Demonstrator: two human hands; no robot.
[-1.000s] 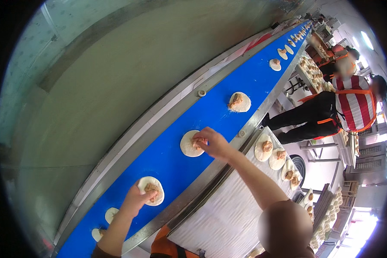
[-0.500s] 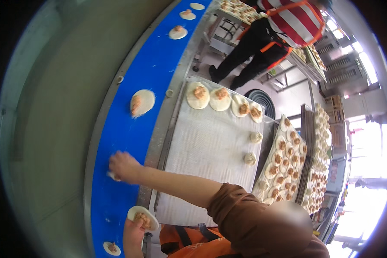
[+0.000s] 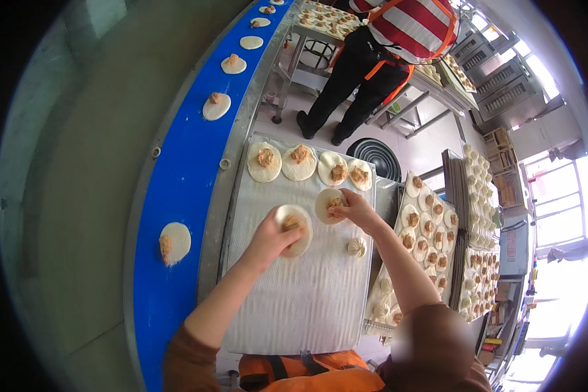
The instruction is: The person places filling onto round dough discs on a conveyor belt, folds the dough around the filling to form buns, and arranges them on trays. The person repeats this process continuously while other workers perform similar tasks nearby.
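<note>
Holding one round filled dough wrapper in the left hand, fingers curled on it, and another filled dough circle pinched in the right hand, both over the white ribbed cloth-covered table beside the blue conveyor belt.

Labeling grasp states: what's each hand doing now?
Left hand: holding a filled dough round.
Right hand: holding another filled dough round.
</note>
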